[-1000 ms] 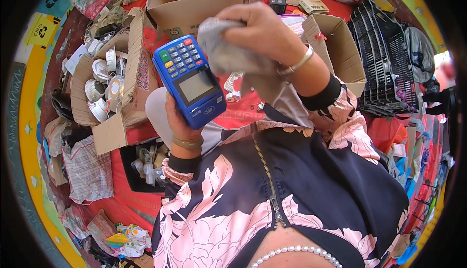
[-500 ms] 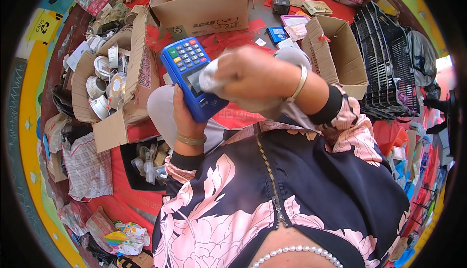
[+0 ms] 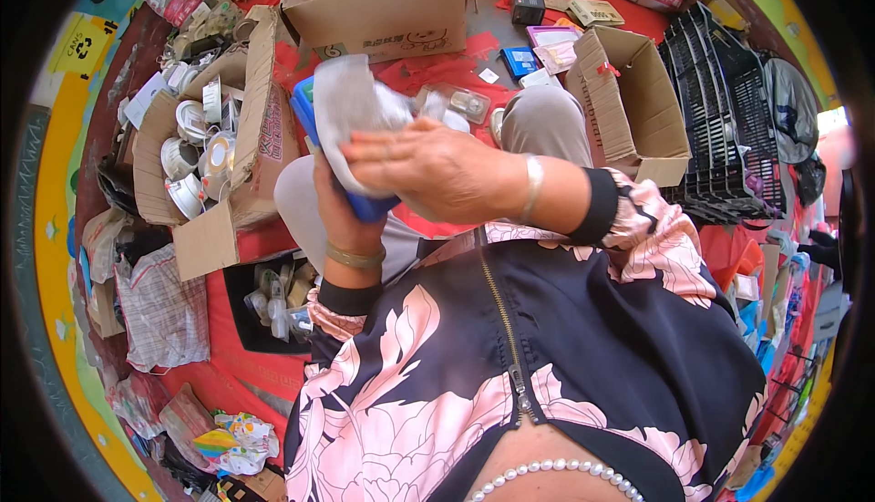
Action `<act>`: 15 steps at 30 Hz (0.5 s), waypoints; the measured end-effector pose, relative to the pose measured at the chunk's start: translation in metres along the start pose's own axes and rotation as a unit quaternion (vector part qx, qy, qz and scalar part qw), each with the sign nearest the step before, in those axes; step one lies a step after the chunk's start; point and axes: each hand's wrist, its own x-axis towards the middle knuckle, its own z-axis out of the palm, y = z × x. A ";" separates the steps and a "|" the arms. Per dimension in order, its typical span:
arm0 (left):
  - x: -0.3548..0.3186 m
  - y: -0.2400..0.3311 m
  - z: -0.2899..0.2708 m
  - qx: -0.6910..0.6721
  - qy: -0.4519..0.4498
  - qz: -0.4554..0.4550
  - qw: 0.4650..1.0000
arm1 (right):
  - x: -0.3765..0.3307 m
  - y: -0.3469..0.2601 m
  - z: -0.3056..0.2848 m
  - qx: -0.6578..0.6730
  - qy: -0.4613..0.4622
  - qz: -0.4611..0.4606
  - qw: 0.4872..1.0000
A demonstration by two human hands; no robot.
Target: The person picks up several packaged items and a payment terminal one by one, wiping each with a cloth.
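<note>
My left hand [image 3: 339, 221] grips the lower side of a blue card payment terminal [image 3: 372, 208], held tilted above my lap. A whitish-grey cloth [image 3: 346, 105] lies spread over the terminal's front and covers its keys and screen. Only blue edges at the upper left and bottom still show. My right hand [image 3: 433, 169] holds the cloth against the terminal with its fingers stretched along it. The cloth's upper part is smeared by motion.
On the left stands an open carton [image 3: 255, 137] of round white lamp-like fittings. Ahead is a large open carton [image 3: 392, 41]. To the right are a smaller carton [image 3: 629, 101] and a black plastic crate [image 3: 720, 119]. A black bin [image 3: 251, 320] with small parts sits beside my left forearm.
The cloth has moved from the screen up and left over the keypad and now hides most of the terminal. My right hand's bunched fingers have flattened out.
</note>
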 end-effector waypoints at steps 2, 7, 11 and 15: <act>0.005 0.005 -0.007 -0.007 0.010 0.029 0.999 | -0.007 0.002 -0.031 0.166 -0.124 -0.029 0.978; 0.005 0.015 -0.008 -0.077 -0.111 0.011 0.991 | -0.003 0.029 -0.067 0.174 0.208 0.192 0.943; 0.000 0.011 0.007 -0.082 -0.057 0.026 0.995 | 0.012 0.013 -0.047 0.230 0.137 0.144 0.953; -0.002 0.001 0.006 -0.177 -0.180 -0.040 0.967 | 0.019 0.006 -0.006 -0.044 0.030 -0.050 0.997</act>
